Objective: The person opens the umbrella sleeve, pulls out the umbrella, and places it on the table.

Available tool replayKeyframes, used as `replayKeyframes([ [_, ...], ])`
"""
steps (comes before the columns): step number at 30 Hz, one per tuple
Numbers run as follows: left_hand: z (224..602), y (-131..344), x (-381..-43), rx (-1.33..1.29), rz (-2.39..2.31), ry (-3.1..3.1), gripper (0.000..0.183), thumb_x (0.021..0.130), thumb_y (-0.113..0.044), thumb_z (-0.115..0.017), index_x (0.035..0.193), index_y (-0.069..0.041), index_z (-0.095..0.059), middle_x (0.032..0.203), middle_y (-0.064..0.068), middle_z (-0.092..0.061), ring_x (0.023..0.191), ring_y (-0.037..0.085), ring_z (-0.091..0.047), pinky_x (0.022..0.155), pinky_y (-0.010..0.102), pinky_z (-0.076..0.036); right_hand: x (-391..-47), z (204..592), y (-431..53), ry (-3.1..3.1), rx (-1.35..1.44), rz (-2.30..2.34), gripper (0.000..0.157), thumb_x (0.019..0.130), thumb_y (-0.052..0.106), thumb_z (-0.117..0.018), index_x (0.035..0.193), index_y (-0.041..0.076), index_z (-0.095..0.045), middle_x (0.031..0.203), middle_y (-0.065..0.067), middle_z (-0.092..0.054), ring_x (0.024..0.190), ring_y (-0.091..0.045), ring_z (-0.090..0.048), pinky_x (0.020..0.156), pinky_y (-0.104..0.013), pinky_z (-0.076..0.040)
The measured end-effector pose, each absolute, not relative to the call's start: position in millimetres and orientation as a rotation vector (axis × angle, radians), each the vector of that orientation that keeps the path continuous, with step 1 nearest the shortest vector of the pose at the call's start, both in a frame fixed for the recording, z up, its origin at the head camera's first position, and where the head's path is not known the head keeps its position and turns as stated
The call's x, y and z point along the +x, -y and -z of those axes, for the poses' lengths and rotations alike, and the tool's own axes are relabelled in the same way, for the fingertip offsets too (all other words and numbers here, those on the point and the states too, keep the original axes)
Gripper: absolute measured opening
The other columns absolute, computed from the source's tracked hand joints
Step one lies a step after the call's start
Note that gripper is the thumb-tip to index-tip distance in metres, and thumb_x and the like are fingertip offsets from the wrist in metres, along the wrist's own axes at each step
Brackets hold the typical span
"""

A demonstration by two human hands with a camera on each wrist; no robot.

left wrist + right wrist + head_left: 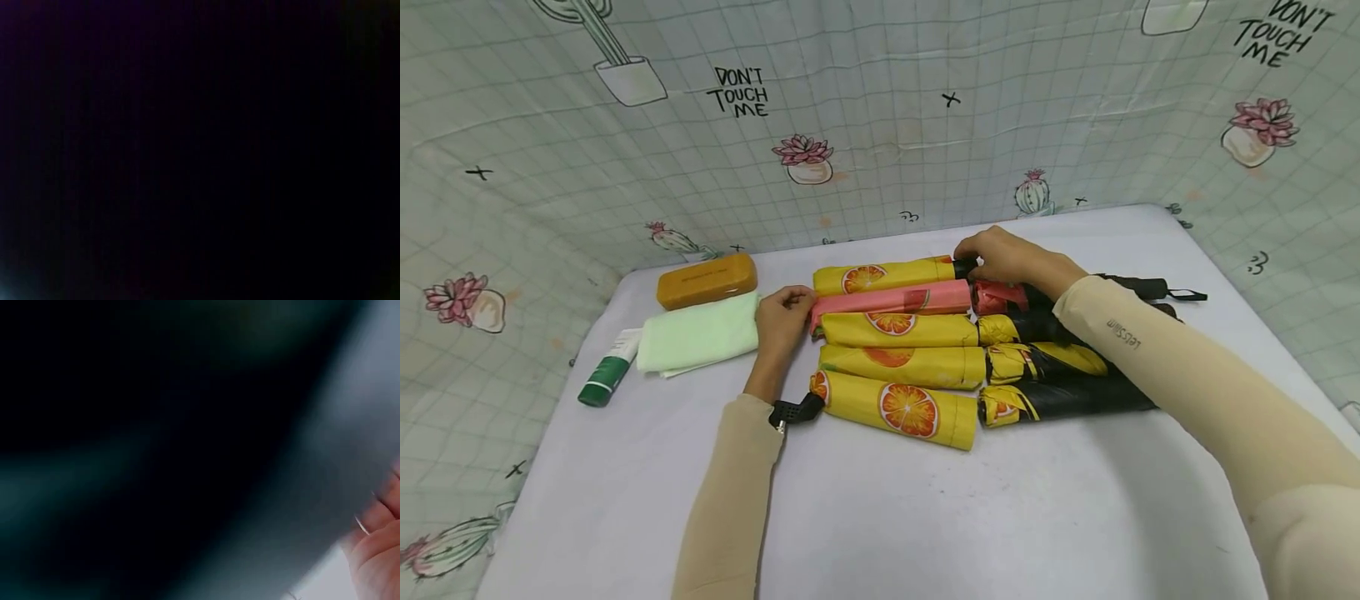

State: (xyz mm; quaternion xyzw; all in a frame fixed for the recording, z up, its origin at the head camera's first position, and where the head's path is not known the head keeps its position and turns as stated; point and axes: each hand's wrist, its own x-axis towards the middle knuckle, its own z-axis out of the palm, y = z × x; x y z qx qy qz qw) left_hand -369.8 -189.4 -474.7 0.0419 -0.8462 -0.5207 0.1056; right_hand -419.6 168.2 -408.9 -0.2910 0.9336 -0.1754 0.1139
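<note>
Several yellow umbrella covers printed with orange slices (895, 365) and one pink cover (910, 298) lie side by side in the middle of the white table. Folded umbrellas, mostly black with yellow parts (1067, 403), extend from their right ends. My left hand (780, 321) pinches the left end of the pink cover. At the back, my right hand (1003, 257) has its thumb and fingers around the black end (964, 267) beside the topmost yellow cover (880, 275). The left wrist view is black; a dark blur fills most of the right wrist view, with fingers (378, 540) at its edge.
To the left are a brown case (707, 281), a folded pale green cloth (700, 335) and a green-and-white tube (610, 368). A black strap loop (1187, 295) sticks out at the right. Patterned cloth (880, 125) hangs behind the table (880, 508).
</note>
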Motion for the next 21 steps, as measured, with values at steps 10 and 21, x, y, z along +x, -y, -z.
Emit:
replayKeyframes([
  [10,475.4,188.2,-370.9,0.091,1.545,2.490,0.017,0.095,-0.018,-0.069,0.099,-0.002,-0.073,0.085,0.007,-0.065,0.074,0.012,-0.053,0.060,0.018,-0.041,-415.4,409.6,-171.6,-2.796,-0.920,0.482,0.033,0.087,-0.002,-0.071,0.121,-0.001,-0.068,0.110,-0.017,-0.071,0.102,-0.033,-0.065,0.092,-0.050,-0.051],
  [21,476.5,190.1,-371.5,0.070,1.527,2.497,0.016,0.096,-0.016,-0.067,0.101,-0.002,-0.073,0.087,0.008,-0.066,0.075,0.011,-0.053,0.062,0.019,-0.041,-411.1,403.8,-174.8,-2.810,-0.939,0.488,0.035,0.087,-0.004,-0.069,0.122,-0.002,-0.068,0.111,-0.019,-0.070,0.100,-0.032,-0.065,0.089,-0.051,-0.052],
])
